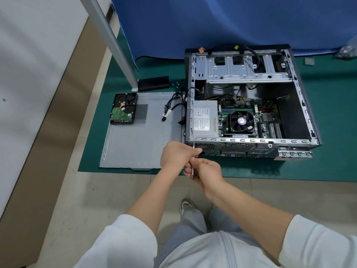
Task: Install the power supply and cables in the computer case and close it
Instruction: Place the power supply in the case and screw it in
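The grey metal box-shaped power supply (203,118) sits inside the open black and silver computer case (249,97), in its near left corner, right against the back wall, which faces the person. Both hands are close together at that corner. The right hand (204,171) grips a thin silver screwdriver (192,165), and the left hand (178,152) pinches it near the tip, likely to keep it steady on a screw that fixes the supply to the wall. The tip points up at the corner, but the screw is too small to see. A bunch of loose black cables (173,107) hangs out over the case's left side, not plugged in yet. The flat grey metal side panel (139,140) lies to the left on the green mat (328,113), waiting, with a black hard drive (123,111) on its far corner.
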